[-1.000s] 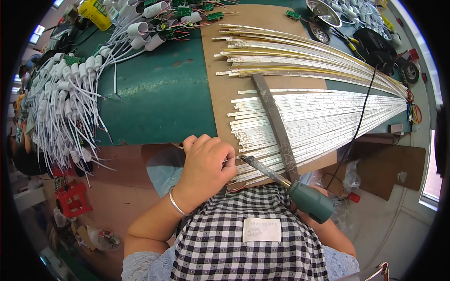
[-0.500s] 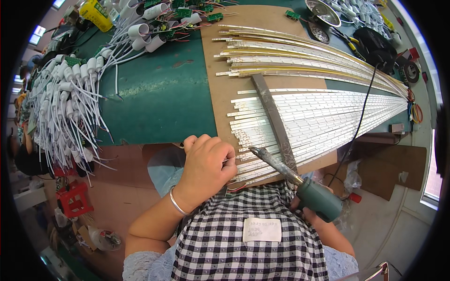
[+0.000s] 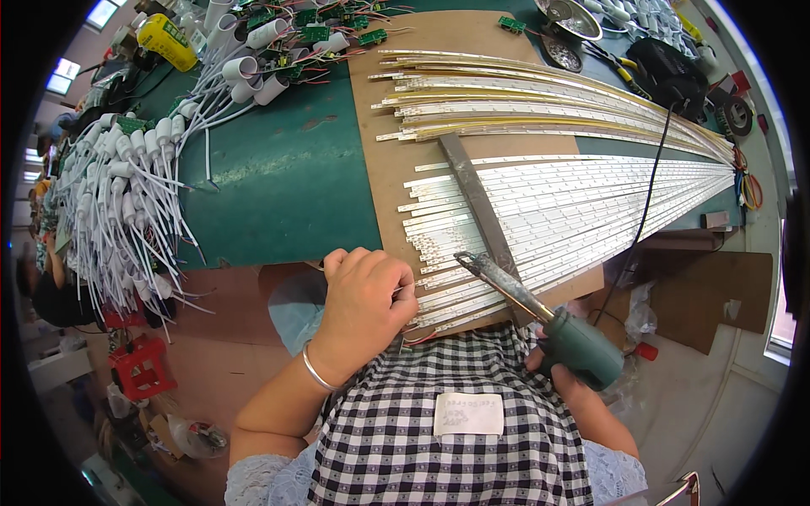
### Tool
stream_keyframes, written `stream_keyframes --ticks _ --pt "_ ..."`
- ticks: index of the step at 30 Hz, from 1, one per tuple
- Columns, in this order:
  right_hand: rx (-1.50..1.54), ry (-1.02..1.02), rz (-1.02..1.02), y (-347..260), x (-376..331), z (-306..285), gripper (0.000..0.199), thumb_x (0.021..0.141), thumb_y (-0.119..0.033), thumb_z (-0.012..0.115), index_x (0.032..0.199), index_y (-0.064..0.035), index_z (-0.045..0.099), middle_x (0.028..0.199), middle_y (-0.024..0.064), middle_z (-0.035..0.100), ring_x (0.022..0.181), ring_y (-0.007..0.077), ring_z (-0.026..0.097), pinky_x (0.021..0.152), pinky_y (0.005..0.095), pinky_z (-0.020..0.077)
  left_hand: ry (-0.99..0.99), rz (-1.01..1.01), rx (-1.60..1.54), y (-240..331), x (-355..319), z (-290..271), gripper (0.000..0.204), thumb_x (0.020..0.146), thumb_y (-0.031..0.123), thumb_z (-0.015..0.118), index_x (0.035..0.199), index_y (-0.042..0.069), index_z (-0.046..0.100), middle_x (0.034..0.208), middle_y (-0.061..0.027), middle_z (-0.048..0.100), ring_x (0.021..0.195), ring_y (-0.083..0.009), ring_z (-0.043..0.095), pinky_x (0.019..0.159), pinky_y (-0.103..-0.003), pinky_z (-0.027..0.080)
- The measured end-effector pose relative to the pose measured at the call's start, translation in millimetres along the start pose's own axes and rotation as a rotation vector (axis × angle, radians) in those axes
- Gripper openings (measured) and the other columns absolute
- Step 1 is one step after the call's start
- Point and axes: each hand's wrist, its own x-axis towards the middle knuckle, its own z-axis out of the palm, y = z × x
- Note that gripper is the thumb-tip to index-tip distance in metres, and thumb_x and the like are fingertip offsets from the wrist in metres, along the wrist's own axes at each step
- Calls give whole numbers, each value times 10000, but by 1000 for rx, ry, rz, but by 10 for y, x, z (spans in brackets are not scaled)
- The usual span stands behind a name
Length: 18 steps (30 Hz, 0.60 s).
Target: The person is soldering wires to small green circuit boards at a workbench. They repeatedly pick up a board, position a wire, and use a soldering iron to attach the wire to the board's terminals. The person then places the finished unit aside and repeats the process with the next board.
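Observation:
My left hand point(image 3: 364, 297) is closed in a pinch at the left ends of the white LED strips point(image 3: 574, 211). What the fingertips hold is too small to make out. My right hand point(image 3: 564, 371), partly hidden, grips the green handle of a soldering iron point(image 3: 582, 347). The iron's dark, worn tip points up and left, over the strips and just left of a grey metal bar point(image 3: 483, 211). That bar lies across the strips. Short red wires show by the nearest strip ends, below the left hand.
A second fan of yellowish strips point(image 3: 523, 99) lies farther back on the brown board point(image 3: 371, 93). White lamp caps with wires point(image 3: 126, 185) and green circuit boards point(image 3: 316, 34) fill the left and back. A black cord point(image 3: 651, 198) crosses the strips; pliers point(image 3: 624, 72) lie at back right.
The soldering iron has shifted slightly right and away from me relative to the strips. My left hand keeps its pinch near the strip ends. The whole view has shifted a little.

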Motion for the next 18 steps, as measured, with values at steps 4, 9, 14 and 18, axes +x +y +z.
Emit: stream_keyframes --ticks 4,9,14,18 --pt "28 3 13 13 -5 -2 370 872 -126 651 1153 76 521 832 159 665 738 212 661 698 334 547 7 7 24 9 -11 2 133 701 57 683 747 118 573 705 4 516 741 -201 508 802 -376 311" --pt "14 55 54 -51 -7 33 365 864 -121 648 1145 79 528 818 151 668 727 206 658 694 332 541 -15 -2 37 30 -12 -15 125 716 75 693 762 124 587 728 11 540 754 -196 518 800 -384 293" --pt "0 25 44 -109 86 48 359 845 -99 638 1144 74 540 802 138 673 722 209 658 683 324 537 23 11 88 14 -31 -34 112 742 114 709 785 132 608 748 18 554 778 -192 526 805 -399 285" --pt "8 52 84 -59 17 31 468 864 -225 642 1217 57 519 804 128 668 719 210 651 692 319 529 32 36 113 -2 29 -93 103 756 142 711 792 139 615 769 11 561 791 -192 527 830 -390 293"
